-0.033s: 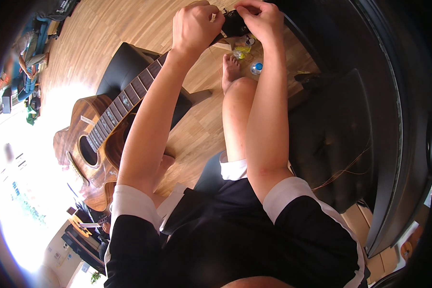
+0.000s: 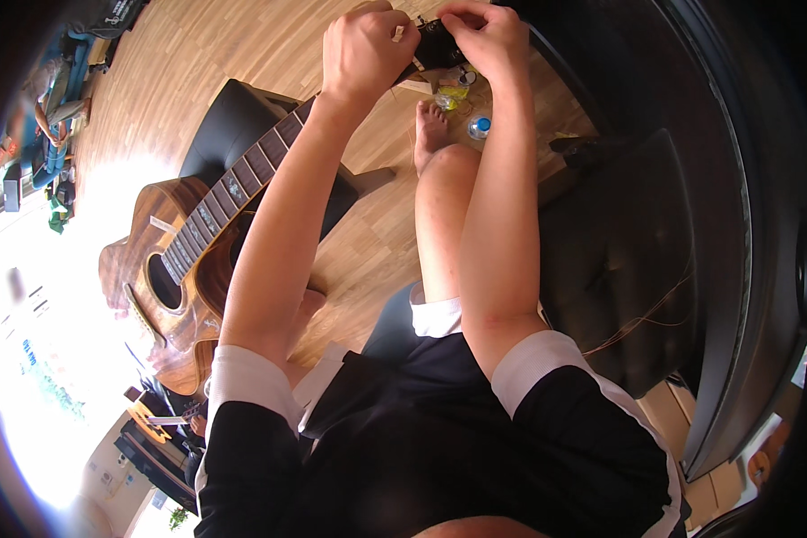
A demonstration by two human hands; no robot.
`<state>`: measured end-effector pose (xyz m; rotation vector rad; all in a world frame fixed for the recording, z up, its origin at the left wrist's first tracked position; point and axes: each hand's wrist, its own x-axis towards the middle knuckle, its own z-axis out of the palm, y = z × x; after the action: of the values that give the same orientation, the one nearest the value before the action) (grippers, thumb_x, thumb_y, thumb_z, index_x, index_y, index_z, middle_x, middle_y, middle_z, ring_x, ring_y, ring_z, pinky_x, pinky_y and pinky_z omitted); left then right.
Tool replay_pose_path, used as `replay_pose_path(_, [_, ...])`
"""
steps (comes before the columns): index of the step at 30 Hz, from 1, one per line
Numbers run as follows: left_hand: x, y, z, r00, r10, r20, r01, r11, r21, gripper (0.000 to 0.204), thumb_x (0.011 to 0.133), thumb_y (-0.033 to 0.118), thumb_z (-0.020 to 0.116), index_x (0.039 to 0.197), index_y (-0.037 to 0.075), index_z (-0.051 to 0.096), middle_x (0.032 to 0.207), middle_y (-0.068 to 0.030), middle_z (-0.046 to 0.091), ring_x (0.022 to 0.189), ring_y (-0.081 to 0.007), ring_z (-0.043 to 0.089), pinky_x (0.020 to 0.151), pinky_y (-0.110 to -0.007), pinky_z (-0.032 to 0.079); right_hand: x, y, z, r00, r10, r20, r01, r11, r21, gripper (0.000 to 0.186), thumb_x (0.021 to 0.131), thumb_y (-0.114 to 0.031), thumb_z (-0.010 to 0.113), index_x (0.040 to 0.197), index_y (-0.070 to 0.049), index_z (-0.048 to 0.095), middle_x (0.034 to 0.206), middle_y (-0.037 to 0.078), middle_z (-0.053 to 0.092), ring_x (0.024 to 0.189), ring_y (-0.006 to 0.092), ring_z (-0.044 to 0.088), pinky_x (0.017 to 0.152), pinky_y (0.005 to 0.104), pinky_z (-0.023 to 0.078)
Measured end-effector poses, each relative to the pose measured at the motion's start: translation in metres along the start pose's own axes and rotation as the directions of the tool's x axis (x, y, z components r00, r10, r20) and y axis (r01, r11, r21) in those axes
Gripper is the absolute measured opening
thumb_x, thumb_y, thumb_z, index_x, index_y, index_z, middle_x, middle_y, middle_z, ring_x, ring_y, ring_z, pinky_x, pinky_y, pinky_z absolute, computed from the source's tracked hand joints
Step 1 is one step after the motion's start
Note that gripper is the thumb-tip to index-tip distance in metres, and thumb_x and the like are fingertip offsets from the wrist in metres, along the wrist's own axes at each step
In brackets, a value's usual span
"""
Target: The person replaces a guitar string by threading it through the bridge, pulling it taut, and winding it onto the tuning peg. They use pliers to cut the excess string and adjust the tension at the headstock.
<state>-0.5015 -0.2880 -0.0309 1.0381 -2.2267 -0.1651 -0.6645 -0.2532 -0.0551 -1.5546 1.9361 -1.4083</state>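
Note:
A brown wooden acoustic guitar [image 2: 143,238] leans across the left side, its inlaid fretboard [image 2: 204,221] running up behind my left forearm. The black headstock [image 2: 435,47] shows at the top, between my hands. Curled closed at its left edge is my left hand [image 2: 368,47], with a small pale piece [image 2: 398,33] showing at the fingers; what they grip is mostly hidden. My right hand [image 2: 491,40] has thumb and fingers pinched together at the headstock's right side. Whatever is in that pinch is too small to make out.
A black padded stool [image 2: 233,121] stands under the guitar neck. A blue-capped bottle [image 2: 479,128] and yellowish packaging [image 2: 453,94] are near my foot. Loose copper-coloured strings [image 2: 637,321] lie over a dark padded surface [image 2: 592,278] at right. Another person [image 2: 49,112] sits at the far left.

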Motion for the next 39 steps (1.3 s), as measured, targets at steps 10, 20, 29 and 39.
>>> replay_pose_path(10, [0.0,-0.003,0.002,1.0,0.002,0.029,0.001,0.994,-0.108,0.013,0.076,0.014,0.077,0.085,0.005,0.076,0.08,-0.0077,0.07,0.066,-0.02,0.067,0.061,-0.03,0.052,-0.007,0.003,0.008,0.967,0.227,0.117,-0.24,0.964,0.111,0.013,0.077,-0.016,0.073,0.089,-0.013,0.078,0.079,0.008,0.074,0.073,0.0187,0.072,0.071,0.0302,0.056])
replay_pose_path(20, [0.008,-0.009,-0.003,0.992,-0.08,0.093,0.1,0.967,-0.235,0.018,0.077,0.018,0.081,0.09,0.007,0.076,0.075,-0.0037,0.069,0.063,-0.0101,0.062,0.061,-0.025,0.051,-0.017,0.016,-0.029,0.586,0.632,-0.507,-0.335,0.759,0.558,0.031,0.08,-0.011,0.068,0.11,-0.006,0.064,0.112,0.011,0.058,0.1,0.0221,0.056,0.089,0.0337,0.047])
replay_pose_path(29, [0.005,0.002,-0.012,0.971,-0.137,0.197,0.177,0.963,-0.205,0.024,0.071,0.011,0.082,0.094,0.011,0.075,0.066,0.002,0.056,0.057,-0.0078,0.052,0.057,-0.026,0.047,-0.033,-0.004,-0.024,0.517,0.799,0.307,-0.482,-0.025,0.876,0.068,0.079,-0.023,0.074,0.137,-0.019,0.038,0.134,0.018,0.038,0.122,0.0363,0.045,0.097,0.0597,0.04])
replay_pose_path(39, [-0.001,0.012,0.001,0.997,-0.07,0.036,0.076,0.974,-0.213,0.025,0.067,0.006,0.079,0.091,0.01,0.074,0.067,-0.002,0.055,0.056,-0.0125,0.053,0.056,-0.028,0.048,-0.012,-0.014,-0.003,0.973,0.137,-0.188,-0.11,0.982,0.151,0.015,0.079,-0.015,0.074,0.084,0.0,0.072,0.072,0.013,0.07,0.066,0.0208,0.069,0.062,0.0313,0.053])
